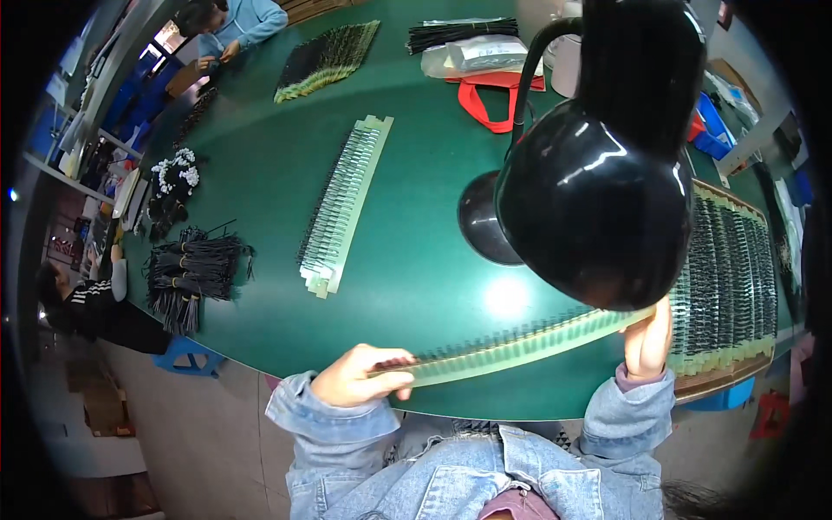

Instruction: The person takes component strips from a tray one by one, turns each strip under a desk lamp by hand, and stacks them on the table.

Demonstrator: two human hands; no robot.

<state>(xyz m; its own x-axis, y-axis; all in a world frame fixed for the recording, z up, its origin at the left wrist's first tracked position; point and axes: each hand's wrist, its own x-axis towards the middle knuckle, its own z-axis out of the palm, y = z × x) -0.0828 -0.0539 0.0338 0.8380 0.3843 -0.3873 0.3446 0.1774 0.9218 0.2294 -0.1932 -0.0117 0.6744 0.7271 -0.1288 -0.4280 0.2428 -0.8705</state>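
Note:
A long pale-green strip [511, 354], lined along its far edge with a row of small dark parts, is held near the table's front edge. My left hand [354, 377] pinches its left end between thumb and fingers. At the other end my right hand [648, 342] grips the strip, its fingertips partly hidden beneath the black lamp head [598, 208]. A similar strip [347, 204] with a row of thin, shiny parts lies on the green table [425, 199], beyond my left hand.
To the right, a cardboard tray [724, 373] holds several filled strips. The lamp's round base [485, 217] stands mid-table. Bundled black cables [195, 273] lie left; a strip stack [329, 59], plastic bag [481, 54] and red strap [477, 108] lie farther back. Two people work beyond.

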